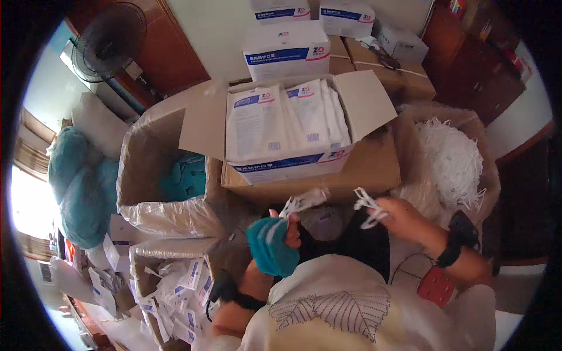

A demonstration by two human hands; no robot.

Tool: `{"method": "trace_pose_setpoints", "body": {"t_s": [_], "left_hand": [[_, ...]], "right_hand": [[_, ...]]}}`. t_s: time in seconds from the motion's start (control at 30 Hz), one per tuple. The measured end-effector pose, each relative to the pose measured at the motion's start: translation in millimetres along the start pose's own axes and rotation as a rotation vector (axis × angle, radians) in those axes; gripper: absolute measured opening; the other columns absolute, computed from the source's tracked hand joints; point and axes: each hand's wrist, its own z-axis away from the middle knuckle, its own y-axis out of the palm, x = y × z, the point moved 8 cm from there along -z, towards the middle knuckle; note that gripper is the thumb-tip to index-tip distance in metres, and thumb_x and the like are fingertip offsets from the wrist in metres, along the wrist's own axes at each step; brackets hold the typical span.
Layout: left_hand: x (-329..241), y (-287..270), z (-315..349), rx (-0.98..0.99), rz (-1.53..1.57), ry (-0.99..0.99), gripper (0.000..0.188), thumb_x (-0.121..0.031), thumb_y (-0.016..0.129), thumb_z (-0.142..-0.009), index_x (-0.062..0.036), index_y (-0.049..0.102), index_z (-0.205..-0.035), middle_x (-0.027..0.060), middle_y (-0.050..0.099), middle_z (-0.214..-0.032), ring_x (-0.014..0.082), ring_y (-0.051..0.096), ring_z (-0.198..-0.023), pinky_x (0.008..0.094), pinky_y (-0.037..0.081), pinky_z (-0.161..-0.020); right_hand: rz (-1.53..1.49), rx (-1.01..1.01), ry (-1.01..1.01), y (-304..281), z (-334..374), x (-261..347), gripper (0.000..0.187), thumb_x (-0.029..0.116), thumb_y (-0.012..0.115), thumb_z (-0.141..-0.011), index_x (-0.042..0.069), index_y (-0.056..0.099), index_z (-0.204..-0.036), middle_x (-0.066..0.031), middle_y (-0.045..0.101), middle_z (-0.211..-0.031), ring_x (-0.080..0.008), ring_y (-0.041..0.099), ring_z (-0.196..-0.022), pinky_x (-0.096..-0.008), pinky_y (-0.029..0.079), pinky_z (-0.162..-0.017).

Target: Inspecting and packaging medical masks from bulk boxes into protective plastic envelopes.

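Left hand (293, 231) curled around a stack of soft teal fabric pads (270, 248), fingers along its right side; a blurred whitish strip (307, 200) extends from the fingertips toward the far right. Right hand (405, 217), across a gap, pinches thin white looped cords (367, 206); stack lies well to its left. Step in hand, judged: matching cords to pads; next move likely calls for bringing the loops left to the stack, untangled. Outward: beyond both hands, an open white cardboard box (287, 174) of flat white packets (254, 126); right, a plastic-lined brown carton (489, 169) heaped with white cords (451, 164); left, a plastic-lined carton (164, 217) holding teal pieces (186, 178).
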Motion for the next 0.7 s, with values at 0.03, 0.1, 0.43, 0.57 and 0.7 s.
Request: {"method": "trace_pose_setpoints", "body": {"t_s": [0.03,0.1,0.43,0.57,0.7], "left_hand": [[1.1,22.6,6.4,-0.045,-0.018,-0.006,0.058,-0.057,0.031,-0.086,-0.0049,0.053,-0.099,0.0005,0.043,-0.06,0.0123,0.036,-0.048,0.0238,0.033,-0.046],[7.1,59.8,13.8,-0.076,-0.046,-0.055,0.063,-0.06,0.03,-0.085,-0.0051,0.053,-0.102,0.0011,0.043,-0.06,0.0124,0.036,-0.048,0.0236,0.033,-0.046],[34.9,37.8,36.6,-0.082,-0.19,-0.142,0.068,-0.07,0.029,-0.078,-0.0094,0.056,-0.092,0.002,0.054,-0.07,0.0151,0.047,-0.06,0.0242,0.039,-0.057],[-15.9,6.2,58.0,-0.354,-0.638,0.034,0.059,-0.057,0.035,-0.084,-0.0049,0.056,-0.102,0.0077,0.059,-0.087,0.0204,0.056,-0.08,0.0285,0.045,-0.074],[-74.3,86.9,76.8,-0.426,-1.52,0.492,0.04,-0.038,0.044,-0.088,-0.0033,0.055,-0.104,0.0116,0.059,-0.098,0.0254,0.057,-0.091,0.0328,0.044,-0.081]], "right_hand": [[-0.115,-0.061,-0.098,-1.2,-11.8,31.1,0.016,0.013,0.056,-0.08,0.002,0.056,-0.092,-0.0161,0.058,-0.079,-0.0336,0.057,-0.074,-0.037,0.044,-0.066],[-0.237,-0.095,-0.28,-3.0,-24.5,86.7,0.022,0.012,0.06,-0.076,0.002,0.056,-0.095,-0.0146,0.057,-0.086,-0.0327,0.056,-0.078,-0.0371,0.044,-0.07],[0.01,0.115,-0.767,81.0,-46.1,143.5,0.031,0.022,0.066,-0.072,0.005,0.058,-0.097,-0.0106,0.052,-0.106,-0.0287,0.05,-0.096,-0.0378,0.043,-0.079],[-0.166,0.131,-0.623,79.9,-42.7,129.3,0.026,0.024,0.059,-0.08,0.008,0.054,-0.1,-0.0154,0.058,-0.089,-0.0332,0.056,-0.085,-0.0398,0.045,-0.072],[0.102,0.31,-0.39,86.7,-41.7,91.7,0.026,0.028,0.051,-0.085,0.009,0.051,-0.102,-0.0181,0.059,-0.079,-0.0386,0.056,-0.075,-0.0441,0.045,-0.063]]}}
